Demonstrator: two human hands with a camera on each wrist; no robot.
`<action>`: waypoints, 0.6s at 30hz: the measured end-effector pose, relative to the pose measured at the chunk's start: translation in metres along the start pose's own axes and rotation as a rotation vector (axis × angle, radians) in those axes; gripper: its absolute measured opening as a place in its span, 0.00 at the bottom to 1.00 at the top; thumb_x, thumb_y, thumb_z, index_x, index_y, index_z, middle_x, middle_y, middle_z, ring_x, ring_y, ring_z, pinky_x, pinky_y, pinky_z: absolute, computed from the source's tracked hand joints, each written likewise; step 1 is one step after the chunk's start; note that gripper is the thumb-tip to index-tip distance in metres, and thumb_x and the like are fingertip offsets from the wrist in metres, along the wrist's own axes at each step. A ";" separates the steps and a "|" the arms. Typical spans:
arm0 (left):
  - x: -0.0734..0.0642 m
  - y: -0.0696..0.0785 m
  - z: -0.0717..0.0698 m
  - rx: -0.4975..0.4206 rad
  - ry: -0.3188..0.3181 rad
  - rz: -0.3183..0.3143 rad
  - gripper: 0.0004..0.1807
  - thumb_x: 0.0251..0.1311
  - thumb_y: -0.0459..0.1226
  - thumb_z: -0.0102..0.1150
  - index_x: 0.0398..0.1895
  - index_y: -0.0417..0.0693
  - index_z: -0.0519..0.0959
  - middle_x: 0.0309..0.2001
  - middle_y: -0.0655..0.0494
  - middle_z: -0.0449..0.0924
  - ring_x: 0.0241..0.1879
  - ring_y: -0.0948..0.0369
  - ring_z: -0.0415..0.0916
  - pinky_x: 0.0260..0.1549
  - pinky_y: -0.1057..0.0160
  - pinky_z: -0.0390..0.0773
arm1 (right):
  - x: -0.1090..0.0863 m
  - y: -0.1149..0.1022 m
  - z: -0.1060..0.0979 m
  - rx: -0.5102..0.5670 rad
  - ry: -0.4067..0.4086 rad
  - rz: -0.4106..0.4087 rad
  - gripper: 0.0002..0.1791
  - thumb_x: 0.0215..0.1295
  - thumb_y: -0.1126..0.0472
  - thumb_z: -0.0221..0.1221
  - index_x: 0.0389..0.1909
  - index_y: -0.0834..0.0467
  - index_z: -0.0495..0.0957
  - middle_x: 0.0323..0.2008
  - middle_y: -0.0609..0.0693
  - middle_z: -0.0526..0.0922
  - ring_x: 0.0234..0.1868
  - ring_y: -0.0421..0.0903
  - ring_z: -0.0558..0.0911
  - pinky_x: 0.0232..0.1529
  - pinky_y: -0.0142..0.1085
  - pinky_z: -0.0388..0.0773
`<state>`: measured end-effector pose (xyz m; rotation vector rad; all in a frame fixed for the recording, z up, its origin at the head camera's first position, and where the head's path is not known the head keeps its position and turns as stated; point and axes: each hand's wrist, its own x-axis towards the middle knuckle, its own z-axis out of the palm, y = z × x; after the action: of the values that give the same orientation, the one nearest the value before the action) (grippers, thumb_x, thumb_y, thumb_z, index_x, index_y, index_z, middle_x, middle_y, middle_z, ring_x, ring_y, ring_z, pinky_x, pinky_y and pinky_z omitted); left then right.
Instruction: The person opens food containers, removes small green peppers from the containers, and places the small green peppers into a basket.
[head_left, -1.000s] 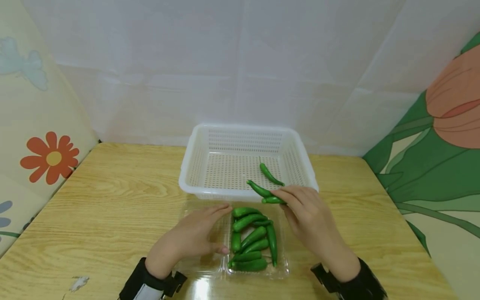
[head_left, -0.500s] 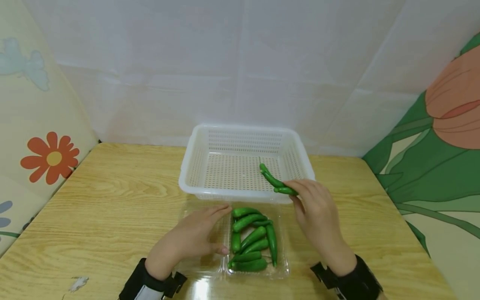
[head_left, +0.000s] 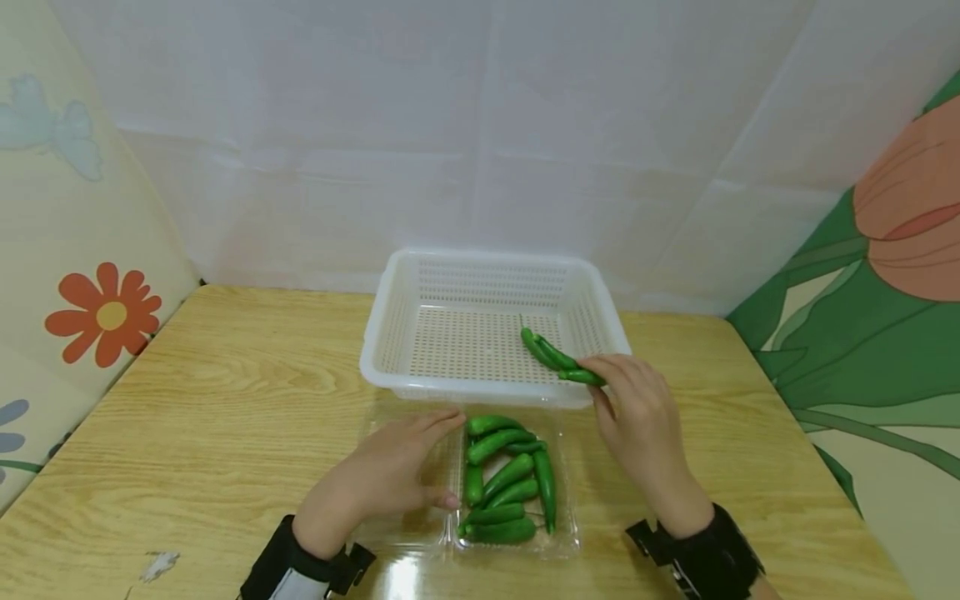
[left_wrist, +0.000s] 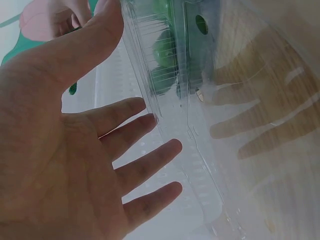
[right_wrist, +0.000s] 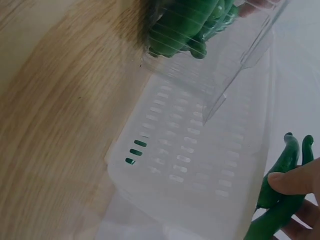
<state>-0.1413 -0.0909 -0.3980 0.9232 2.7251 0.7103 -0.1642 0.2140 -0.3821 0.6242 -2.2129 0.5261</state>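
Note:
My right hand (head_left: 637,400) pinches a small bunch of green chili peppers (head_left: 581,377) over the front right rim of a white perforated basket (head_left: 371,342). In the right wrist view, the thumb presses on the held peppers (right_wrist: 282,172), whose tips point up past it. Inside the basket lies another green chili pepper (head_left: 534,346), overlapped by the held ones in the head view. My left hand (head_left: 386,471), fingers straight and spread, is at the inner edge of a clear plastic clamshell box (head_left: 566,533). Several green chili peppers (head_left: 510,475) fill its right half.
The wooden table (head_left: 247,392) carries the box in front of the basket. A white sheet (head_left: 337,150) hangs right behind the basket. Flower-patterned panels stand left and right of the table, the right one bearing a large tulip (head_left: 915,200).
My right hand has moved right and slightly farther away with the held peppers, from the basket's front rim to over its front right corner. The left hand has stayed in place.

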 end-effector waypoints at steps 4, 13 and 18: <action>0.000 0.000 0.000 -0.002 -0.001 -0.001 0.54 0.47 0.56 0.74 0.75 0.47 0.61 0.74 0.50 0.61 0.70 0.45 0.60 0.67 0.41 0.60 | -0.002 0.003 0.002 -0.006 -0.025 0.001 0.27 0.44 0.84 0.68 0.48 0.65 0.81 0.45 0.59 0.83 0.48 0.58 0.79 0.51 0.53 0.74; 0.001 0.000 -0.001 -0.003 -0.006 -0.006 0.53 0.47 0.55 0.74 0.76 0.48 0.61 0.74 0.50 0.60 0.70 0.44 0.60 0.67 0.40 0.59 | -0.003 0.007 0.005 -0.003 -0.042 -0.011 0.25 0.46 0.84 0.66 0.48 0.65 0.81 0.46 0.59 0.83 0.48 0.59 0.79 0.49 0.53 0.73; 0.001 -0.001 0.000 -0.005 -0.006 -0.003 0.54 0.47 0.56 0.74 0.75 0.48 0.61 0.74 0.49 0.60 0.70 0.44 0.60 0.67 0.40 0.59 | -0.003 0.007 0.005 -0.020 -0.056 -0.028 0.25 0.49 0.83 0.66 0.49 0.65 0.82 0.46 0.59 0.83 0.49 0.59 0.79 0.49 0.53 0.73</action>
<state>-0.1424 -0.0911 -0.3985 0.9178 2.7180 0.7120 -0.1694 0.2178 -0.3893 0.6660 -2.2561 0.4771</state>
